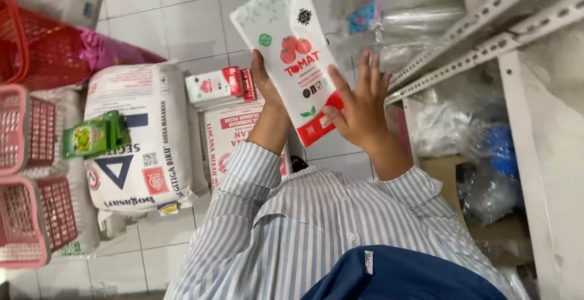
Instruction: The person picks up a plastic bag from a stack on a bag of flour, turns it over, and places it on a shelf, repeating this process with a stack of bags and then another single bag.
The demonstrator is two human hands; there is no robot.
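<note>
Far left: red plastic baskets and pink plastic baskets with holes, stacked by the edge; a pink plastic bag just beside the red ones.
Floor: white square tiles.
Left of middle: a big white flour sack with a blue triangle, lying flat on the tiles; a small green packet resting on top of it.
Next to it: a second white sack with red bands, touching the first; a small white and red packet lying on top.
Left hand: behind the pouch's left edge; thumb pressed on that edge; other fingers hidden, cannot tell how bent.
Middle: a tall white soft pouch with red tomatoes printed on it, held up in the air above the sacks, tilted, red bottom corner nearest the body.
Right hand: fingers spread and straight; thumb pressed on the pouch's red corner.
Sleeves: blue and white striped shirt.
Right: a white metal shelf rack with holes; clear plastic bags stuffed inside.
</note>
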